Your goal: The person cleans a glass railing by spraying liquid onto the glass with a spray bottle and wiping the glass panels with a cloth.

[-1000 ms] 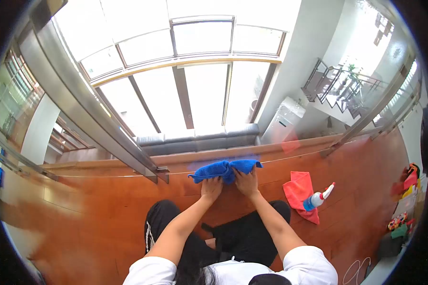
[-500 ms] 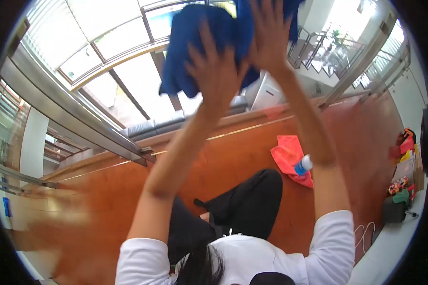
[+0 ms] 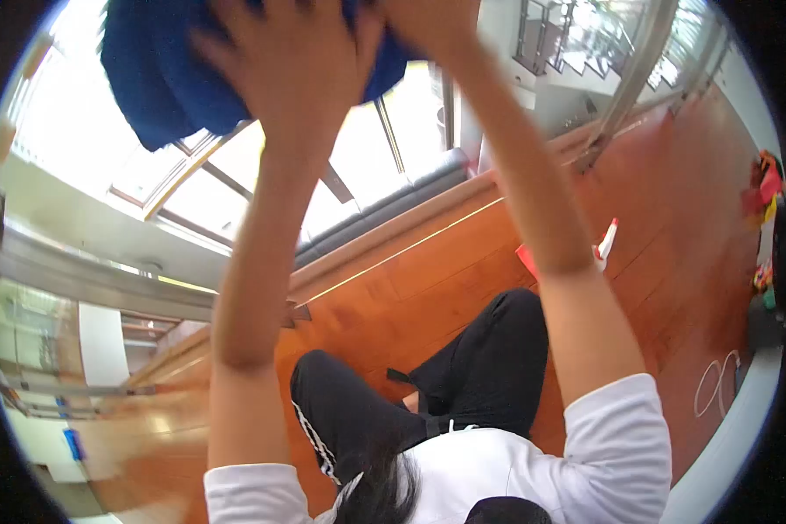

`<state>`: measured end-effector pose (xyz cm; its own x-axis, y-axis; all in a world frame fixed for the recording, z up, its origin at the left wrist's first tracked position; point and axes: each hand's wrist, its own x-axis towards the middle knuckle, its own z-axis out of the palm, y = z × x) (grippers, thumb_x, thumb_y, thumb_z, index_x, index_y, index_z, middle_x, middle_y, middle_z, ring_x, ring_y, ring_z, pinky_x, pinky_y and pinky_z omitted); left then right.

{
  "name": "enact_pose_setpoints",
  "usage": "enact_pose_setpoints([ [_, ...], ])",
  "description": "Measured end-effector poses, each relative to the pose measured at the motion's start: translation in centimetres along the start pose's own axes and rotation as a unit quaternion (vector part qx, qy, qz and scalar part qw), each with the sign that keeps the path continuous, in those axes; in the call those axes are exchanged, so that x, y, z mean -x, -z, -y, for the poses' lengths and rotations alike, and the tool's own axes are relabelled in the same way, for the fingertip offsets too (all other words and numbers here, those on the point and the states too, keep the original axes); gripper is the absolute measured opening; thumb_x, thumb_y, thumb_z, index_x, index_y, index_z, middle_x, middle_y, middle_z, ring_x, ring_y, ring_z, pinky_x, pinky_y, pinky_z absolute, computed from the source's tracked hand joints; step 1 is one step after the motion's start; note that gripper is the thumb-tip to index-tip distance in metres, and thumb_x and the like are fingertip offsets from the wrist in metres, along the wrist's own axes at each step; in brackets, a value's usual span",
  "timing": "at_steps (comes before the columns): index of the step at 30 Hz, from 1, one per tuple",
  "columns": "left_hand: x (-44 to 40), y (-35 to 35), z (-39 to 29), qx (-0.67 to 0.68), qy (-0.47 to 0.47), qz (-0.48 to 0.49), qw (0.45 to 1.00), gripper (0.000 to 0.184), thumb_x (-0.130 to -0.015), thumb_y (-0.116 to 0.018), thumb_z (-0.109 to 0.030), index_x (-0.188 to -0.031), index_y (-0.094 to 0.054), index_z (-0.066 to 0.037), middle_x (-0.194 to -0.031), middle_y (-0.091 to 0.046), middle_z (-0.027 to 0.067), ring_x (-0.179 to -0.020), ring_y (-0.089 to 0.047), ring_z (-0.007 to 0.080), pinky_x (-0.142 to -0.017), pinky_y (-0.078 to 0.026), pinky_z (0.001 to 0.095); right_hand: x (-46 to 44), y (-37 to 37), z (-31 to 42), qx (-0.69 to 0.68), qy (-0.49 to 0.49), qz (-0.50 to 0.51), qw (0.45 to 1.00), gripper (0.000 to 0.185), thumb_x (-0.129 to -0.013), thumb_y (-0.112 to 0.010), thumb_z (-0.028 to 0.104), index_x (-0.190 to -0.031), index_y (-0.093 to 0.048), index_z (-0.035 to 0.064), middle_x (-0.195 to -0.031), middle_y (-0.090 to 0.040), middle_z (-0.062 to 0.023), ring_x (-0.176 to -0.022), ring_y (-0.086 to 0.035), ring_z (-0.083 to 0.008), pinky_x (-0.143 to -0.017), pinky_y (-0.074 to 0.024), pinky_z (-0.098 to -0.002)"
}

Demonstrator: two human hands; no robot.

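A blue cloth (image 3: 162, 79) spreads across the top of the view, cut off by the upper edge, with tall windows behind it. My left hand (image 3: 301, 65) lies flat on it, open, with fingers spread and a little blurred. My right hand (image 3: 432, 24) is raised at the cloth's right side, its back towards me and its thumb side by my left hand. The top edge cuts off most of its fingers; what shows looks flat and open. Both arms stretch upwards. Whether the cloth touches a glass pane, I cannot tell.
My crossed legs in black trousers (image 3: 489, 375) rest on the wooden floor (image 3: 428, 297). A red cloth (image 3: 527, 259) and a white bottle with a red tip (image 3: 608, 244) are partly behind my right arm. A metal rail (image 3: 105, 271) runs at left; a white cable (image 3: 712, 384) lies right.
Both hands and the blue cloth have moved left and up in view, partly out of frame. The whole view has turned, and my right arm now covers most of the red cloth.
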<state>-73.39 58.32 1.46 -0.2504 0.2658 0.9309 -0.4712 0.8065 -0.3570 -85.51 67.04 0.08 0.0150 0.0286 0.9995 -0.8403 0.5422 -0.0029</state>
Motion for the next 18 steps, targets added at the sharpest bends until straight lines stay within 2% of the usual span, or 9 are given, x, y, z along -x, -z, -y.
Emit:
enact_pose_setpoints([
  [2, 7.7, -0.8, -2.3, 0.072, -0.041, 0.13, 0.988, 0.059, -0.081, -0.046, -0.056, -0.124, -0.051, -0.016, -0.148, -0.023, 0.0154, -0.113, -0.04, 0.0487, -0.076, -0.035, 0.0672, 6.6, 2.1, 1.8, -0.047, -0.085, 0.004, 0.995, 0.064, -0.077, -0.051, 0.032, -0.139, -0.037, 0.024, -0.148, -0.024, -0.0113, -0.131, -0.024, -0.0437, -0.101, -0.007, -0.0681],
  [4, 16.4, 1.2, -5.6, 0.102, -0.093, 0.292, 0.946, 0.059, -0.074, -0.06, -0.043, -0.129, -0.05, -0.023, -0.138, -0.039, 0.0067, -0.108, -0.047, 0.0333, -0.073, -0.043, 0.054, 18.6, 3.8, 2.5, -0.049, -0.214, 0.09, 0.971, 0.073, -0.079, -0.052, 0.055, -0.139, -0.037, 0.0169, -0.15, -0.017, -0.0177, -0.138, -0.011, -0.0415, -0.103, -0.0036, -0.0648],
  [5, 20.6, 1.7, -6.3, 0.153, -0.145, 0.396, 0.894, 0.052, -0.079, -0.052, -0.046, -0.123, -0.054, -0.019, -0.132, -0.045, 0.0078, -0.091, -0.052, 0.033, -0.067, -0.042, 0.0489, 25.0, 4.7, 3.1, -0.085, -0.265, 0.098, 0.955, 0.077, -0.078, -0.054, 0.058, -0.138, -0.038, 0.0138, -0.149, -0.016, -0.02, -0.137, -0.011, -0.0426, -0.106, -0.0062, -0.0599],
  [7, 30.7, 0.8, -8.6, 0.224, -0.197, 0.361, 0.883, 0.041, -0.085, -0.052, -0.032, -0.123, -0.054, -0.018, -0.118, -0.055, 0.0081, -0.1, -0.054, 0.0325, -0.081, -0.042, 0.0514, 32.6, 7.3, 6.2, -0.104, -0.402, 0.094, 0.905, 0.083, -0.082, -0.06, 0.038, -0.144, -0.017, 0.0032, -0.146, -0.019, -0.0262, -0.135, -0.016, -0.043, -0.108, -0.0153, -0.0498],
  [9, 34.8, 2.2, -10.0, 0.279, -0.175, 0.405, 0.853, 0.04, -0.083, -0.055, -0.028, -0.122, -0.055, -0.016, -0.096, -0.059, 0.01, -0.083, -0.056, 0.0292, -0.072, -0.044, 0.0448, 35.8, 9.4, 9.3, -0.204, -0.623, 0.106, 0.748, 0.087, -0.085, -0.059, 0.032, -0.144, -0.004, 0.0003, -0.145, -0.02, -0.0268, -0.133, -0.02, -0.0414, -0.107, -0.0191, -0.0474],
  [11, 40.9, 1.7, -10.8, 0.377, -0.084, 0.425, 0.818, 0.037, -0.085, -0.052, -0.025, -0.12, -0.056, -0.014, -0.101, -0.059, 0.0116, -0.091, -0.056, 0.0307, -0.078, -0.043, 0.0452, 38.9, 9.9, 9.6, -0.224, -0.615, 0.132, 0.744, 0.089, -0.085, -0.058, 0.034, -0.144, -0.001, -0.0003, -0.145, -0.02, -0.0262, -0.133, -0.019, -0.0398, -0.108, -0.0177, -0.0445],
  [13, 40.0, 2.1, -10.2, 0.295, -0.152, 0.52, 0.787, 0.039, -0.084, -0.052, -0.025, -0.121, -0.054, -0.012, -0.109, -0.057, 0.0136, -0.098, -0.055, 0.0314, -0.084, -0.043, 0.0447, 39.7, 9.4, 9.6, -0.176, -0.628, 0.141, 0.745, 0.086, -0.087, -0.056, 0.034, -0.144, -0.002, -0.0015, -0.146, -0.017, -0.0257, -0.135, -0.016, -0.0381, -0.109, -0.0133, -0.0439],
  [16, 31.9, 0.8, -9.9, 0.277, -0.157, 0.451, 0.834, 0.048, -0.081, -0.055, -0.031, -0.125, -0.051, -0.012, -0.114, -0.056, 0.0134, -0.096, -0.055, 0.0308, -0.08, -0.045, 0.0453, 35.7, 6.4, 7.5, -0.143, -0.589, 0.131, 0.784, 0.082, -0.089, -0.054, 0.033, -0.143, -0.003, -0.0023, -0.147, -0.015, -0.0242, -0.136, -0.014, -0.0359, -0.11, -0.0093, -0.0424],
  [18, 26.0, 1.4, -9.4, 0.328, -0.096, 0.401, 0.85, 0.06, -0.076, -0.059, -0.036, -0.13, -0.046, -0.013, -0.117, -0.054, 0.0116, -0.098, -0.055, 0.0305, -0.076, -0.047, 0.0464, 27.5, 6.5, 6.4, -0.236, -0.536, 0.028, 0.81, 0.079, -0.089, -0.055, 0.021, -0.145, -0.002, 0.0019, -0.143, -0.019, -0.0171, -0.131, -0.022, -0.0286, -0.109, -0.0139, -0.0369],
])
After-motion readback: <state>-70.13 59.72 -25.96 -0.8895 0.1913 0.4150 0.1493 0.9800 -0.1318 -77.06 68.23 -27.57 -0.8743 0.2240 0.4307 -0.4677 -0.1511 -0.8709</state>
